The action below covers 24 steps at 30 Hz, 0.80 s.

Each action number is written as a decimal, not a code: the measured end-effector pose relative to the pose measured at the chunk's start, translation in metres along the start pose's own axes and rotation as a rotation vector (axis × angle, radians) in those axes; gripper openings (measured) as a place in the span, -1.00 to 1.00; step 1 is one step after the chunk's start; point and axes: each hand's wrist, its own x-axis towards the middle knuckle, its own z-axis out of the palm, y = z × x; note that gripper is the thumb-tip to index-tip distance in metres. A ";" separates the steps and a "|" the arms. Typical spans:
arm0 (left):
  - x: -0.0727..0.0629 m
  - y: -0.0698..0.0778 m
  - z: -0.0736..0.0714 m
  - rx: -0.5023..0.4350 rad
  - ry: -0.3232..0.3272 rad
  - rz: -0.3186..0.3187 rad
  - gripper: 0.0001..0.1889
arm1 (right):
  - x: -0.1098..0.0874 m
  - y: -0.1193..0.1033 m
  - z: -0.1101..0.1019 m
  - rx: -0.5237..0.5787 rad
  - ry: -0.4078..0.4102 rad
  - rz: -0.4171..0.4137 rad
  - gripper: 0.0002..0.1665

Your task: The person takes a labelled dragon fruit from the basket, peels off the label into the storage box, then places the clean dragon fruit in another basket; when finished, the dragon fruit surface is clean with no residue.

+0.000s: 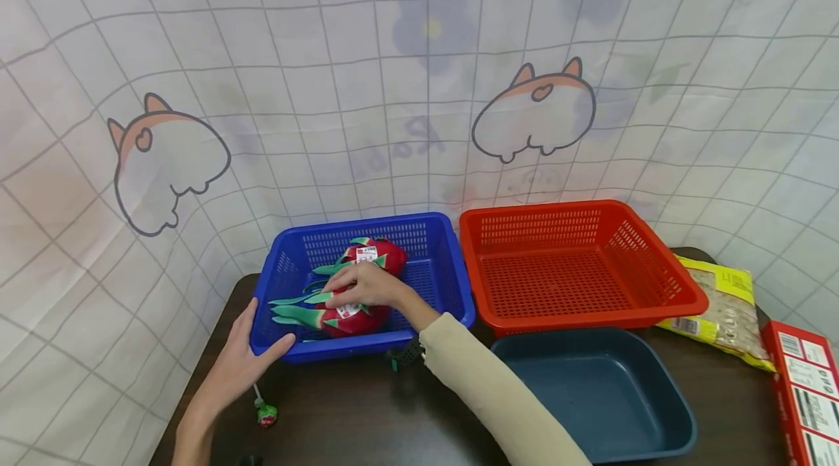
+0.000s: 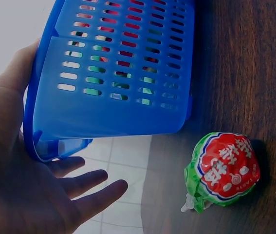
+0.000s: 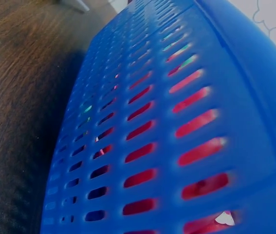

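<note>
Red dragon fruits (image 1: 360, 321) with long green leaf tips and white labels lie in the blue basket (image 1: 434, 346). Another dragon fruit (image 1: 393, 258) lies at the back of that basket. My right hand (image 1: 367, 284) reaches in from the front, its curved fingers gripping a dragon fruit near the leafy end; the hand covers part of the fruit. At the basket's front left corner, my left hand (image 1: 239, 357) rests against the rim, thumb along the front and the other fingers stretched out and spread. In the right wrist view, the perforated basket wall (image 3: 167, 146) hides the right hand.
A wrapped lollipop (image 1: 266, 413) lies on the dark table (image 1: 354, 408) before the blue basket. Right of that basket stand a red basket (image 1: 537, 291) and a dark blue tray (image 1: 590, 393). Farther right are a yellow-edged bag (image 1: 721, 306) and a red box (image 1: 802, 386). A patterned curtain (image 1: 393, 87) hangs behind.
</note>
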 end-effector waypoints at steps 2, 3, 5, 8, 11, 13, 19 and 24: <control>0.000 0.000 0.001 -0.001 -0.007 -0.006 0.11 | -0.001 -0.001 -0.001 0.016 0.002 -0.008 -0.63; 0.000 0.000 0.001 -0.004 -0.009 -0.007 0.11 | -0.001 -0.001 -0.001 0.029 0.004 -0.010 -0.63; 0.000 0.000 0.002 -0.011 -0.006 0.000 0.11 | -0.001 -0.001 -0.003 0.046 0.006 -0.009 -0.64; 0.001 0.000 0.001 -0.019 0.000 0.010 0.11 | -0.002 -0.001 -0.005 0.068 0.013 -0.003 -0.65; 0.001 0.000 0.000 -0.019 -0.002 0.012 0.12 | -0.001 -0.002 -0.007 0.064 0.024 -0.003 -0.65; 0.000 0.001 0.000 -0.017 -0.007 0.006 0.12 | -0.001 -0.004 -0.009 0.058 0.026 -0.010 -0.65; 0.001 0.000 -0.001 -0.027 0.006 0.008 0.12 | -0.001 -0.022 -0.025 0.015 0.061 -0.042 -0.65; 0.002 -0.002 0.000 -0.032 0.009 0.005 0.12 | -0.009 -0.043 -0.038 0.092 0.160 -0.004 -0.65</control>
